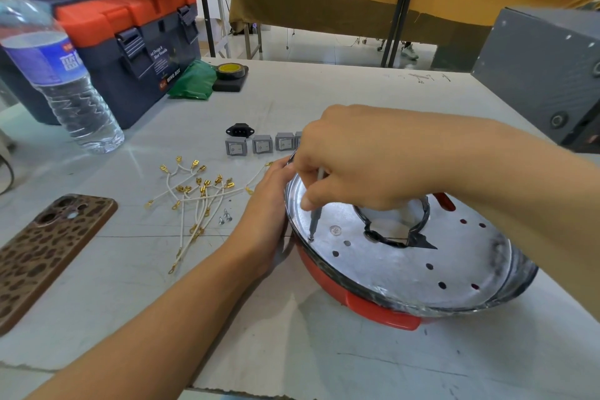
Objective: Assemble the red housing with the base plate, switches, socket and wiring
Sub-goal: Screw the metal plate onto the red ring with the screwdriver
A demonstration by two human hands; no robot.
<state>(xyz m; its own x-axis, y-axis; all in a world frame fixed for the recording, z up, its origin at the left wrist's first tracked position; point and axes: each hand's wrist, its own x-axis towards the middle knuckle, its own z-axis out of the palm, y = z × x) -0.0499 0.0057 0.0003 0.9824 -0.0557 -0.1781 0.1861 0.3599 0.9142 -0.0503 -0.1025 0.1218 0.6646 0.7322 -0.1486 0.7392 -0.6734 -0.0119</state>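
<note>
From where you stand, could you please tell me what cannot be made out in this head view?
- Screwdriver handle: hidden inside the right hand, which grips it.
- Fourth switch: mostly covered by that hand; whether more follow cannot be told.
- Red housing interior: covered by the base plate.
- Left hand fingertips: hidden behind the plate's rim.
- Toolbox small label text: too small to read.
- Water bottle top: blurred, cut by the edge.

Red housing near desk's right edge, silver perforated base plate seated inside; grey rocker switches, black socket, white wires mid-desk.
</note>
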